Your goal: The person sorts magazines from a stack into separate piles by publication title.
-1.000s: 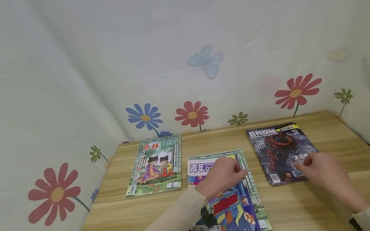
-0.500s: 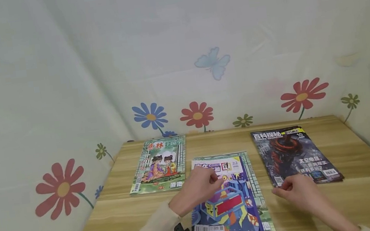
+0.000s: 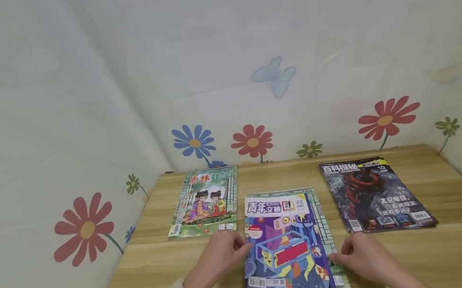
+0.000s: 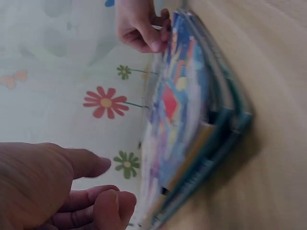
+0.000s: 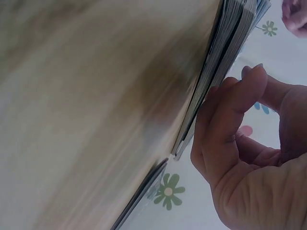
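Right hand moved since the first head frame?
Yes. Judged against the dark magazine, the right hand has moved left and toward the wearer, from over its lower right corner to the central stack's right edge.

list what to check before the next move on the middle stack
1. Stack aligned: not ok, the green magazine sticks out right of the purple magazine
2. Left hand gripping: not ok, it holds nothing
3. Right hand at right edge: ok
4. Right fingertips' contact: cannot tell
5. Gap to dark magazine: ok, they lie apart
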{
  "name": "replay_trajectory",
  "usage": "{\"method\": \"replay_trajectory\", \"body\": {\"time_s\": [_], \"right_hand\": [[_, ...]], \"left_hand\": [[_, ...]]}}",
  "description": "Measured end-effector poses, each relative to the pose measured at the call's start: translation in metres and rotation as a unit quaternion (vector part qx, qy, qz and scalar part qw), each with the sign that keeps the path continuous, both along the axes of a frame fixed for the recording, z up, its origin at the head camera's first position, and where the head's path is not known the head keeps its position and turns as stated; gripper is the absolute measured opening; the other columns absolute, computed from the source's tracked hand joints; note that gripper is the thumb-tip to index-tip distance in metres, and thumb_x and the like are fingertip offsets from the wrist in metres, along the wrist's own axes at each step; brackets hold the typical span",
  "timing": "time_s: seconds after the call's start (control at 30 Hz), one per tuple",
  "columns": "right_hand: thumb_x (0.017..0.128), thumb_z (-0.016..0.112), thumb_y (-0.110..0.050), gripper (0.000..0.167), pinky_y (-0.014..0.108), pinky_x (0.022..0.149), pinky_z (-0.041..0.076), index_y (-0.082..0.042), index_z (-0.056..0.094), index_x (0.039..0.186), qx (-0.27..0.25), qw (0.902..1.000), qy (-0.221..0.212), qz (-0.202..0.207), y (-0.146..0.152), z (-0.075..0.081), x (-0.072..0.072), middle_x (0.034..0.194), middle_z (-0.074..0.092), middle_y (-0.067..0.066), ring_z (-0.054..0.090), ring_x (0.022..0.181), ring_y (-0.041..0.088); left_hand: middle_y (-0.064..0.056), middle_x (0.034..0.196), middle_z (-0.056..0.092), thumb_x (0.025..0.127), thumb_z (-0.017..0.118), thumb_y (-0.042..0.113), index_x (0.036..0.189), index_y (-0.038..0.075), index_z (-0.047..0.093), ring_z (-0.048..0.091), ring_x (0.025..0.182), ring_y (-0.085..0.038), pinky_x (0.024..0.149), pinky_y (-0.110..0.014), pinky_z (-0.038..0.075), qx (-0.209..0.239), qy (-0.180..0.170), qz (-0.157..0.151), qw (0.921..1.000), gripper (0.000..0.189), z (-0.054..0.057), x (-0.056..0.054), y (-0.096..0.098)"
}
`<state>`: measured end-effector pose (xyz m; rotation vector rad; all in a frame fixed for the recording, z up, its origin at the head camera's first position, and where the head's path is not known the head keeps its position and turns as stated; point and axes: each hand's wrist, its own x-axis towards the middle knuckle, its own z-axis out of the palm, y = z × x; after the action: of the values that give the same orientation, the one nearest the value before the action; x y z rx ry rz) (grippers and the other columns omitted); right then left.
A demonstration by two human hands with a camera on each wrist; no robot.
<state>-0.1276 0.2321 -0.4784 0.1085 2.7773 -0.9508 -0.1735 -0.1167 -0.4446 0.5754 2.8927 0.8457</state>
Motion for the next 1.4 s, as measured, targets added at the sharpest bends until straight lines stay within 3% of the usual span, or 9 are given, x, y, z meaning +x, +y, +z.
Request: {"method": "replay_trajectory", "body": {"time_s": [0.23,0.37,0.57,0.87,1.13,1.4], "right_hand": [[0.092,0.087,-0.040,0.032,0.029,0.059,0.041,-0.012,0.075,0.083,0.007,0.9997,-0.024,0.004,-0.005,-0.002,0.000,0.071,0.063,0.000,0.056,0.064,0.015],[0.092,0.087,-0.040,0.032,0.028,0.058,0.040,-0.012,0.076,0.082,0.010,0.9996,-0.025,0.004,-0.008,-0.003,-0.001,0.069,0.063,0.000,0.055,0.063,0.015],[0.091,0.087,-0.045,0.037,0.028,0.058,0.039,-0.012,0.076,0.080,0.005,0.9994,-0.033,0.000,-0.010,-0.004,-0.002,0.069,0.061,-0.001,0.053,0.064,0.014],[0.091,0.086,-0.049,0.040,0.028,0.057,0.041,-0.012,0.077,0.082,0.012,0.9982,-0.058,-0.002,-0.010,-0.002,-0.004,0.068,0.063,0.000,0.055,0.061,0.014],[0.092,0.086,-0.045,0.036,0.026,0.054,0.042,-0.012,0.077,0.081,0.000,0.9971,-0.075,-0.004,-0.009,-0.002,-0.002,0.067,0.064,0.000,0.056,0.055,0.012],[0.097,0.083,-0.029,0.024,0.026,0.051,0.047,-0.010,0.077,0.084,-0.014,0.9973,-0.072,0.000,-0.007,-0.002,-0.004,0.070,0.064,0.003,0.059,0.051,0.013]], "left_hand": [[0.005,0.071,0.066,0.094,0.083,0.046,0.081,0.013,0.077,0.058,0.065,-0.010,0.057,-0.024,0.047,-0.003,-0.102,0.044,0.9938,0.036,-0.025,0.014,-0.013],[0.006,0.067,0.064,0.092,0.085,0.047,0.073,0.016,0.075,0.056,0.063,-0.010,0.055,-0.023,0.043,0.015,-0.126,0.041,0.9911,0.037,-0.033,0.020,-0.015],[0.008,0.058,0.059,0.092,0.087,0.036,0.067,0.016,0.071,0.052,0.051,-0.006,0.047,-0.020,0.036,0.067,-0.157,0.035,0.9847,0.036,-0.040,0.023,-0.014],[0.007,0.051,0.058,0.093,0.086,0.024,0.066,0.013,0.066,0.051,0.039,-0.003,0.040,-0.016,0.036,0.142,-0.187,0.043,0.9710,0.036,-0.042,0.026,-0.011],[0.002,0.052,0.061,0.095,0.084,0.015,0.073,0.006,0.074,0.052,0.038,-0.003,0.038,-0.017,0.043,0.223,-0.255,0.052,0.9394,0.025,-0.039,0.038,0.004],[0.001,0.053,0.064,0.100,0.079,0.015,0.074,0.003,0.075,0.059,0.040,-0.004,0.041,-0.018,0.047,0.240,-0.291,0.043,0.9252,0.029,-0.035,0.042,0.023]]}}
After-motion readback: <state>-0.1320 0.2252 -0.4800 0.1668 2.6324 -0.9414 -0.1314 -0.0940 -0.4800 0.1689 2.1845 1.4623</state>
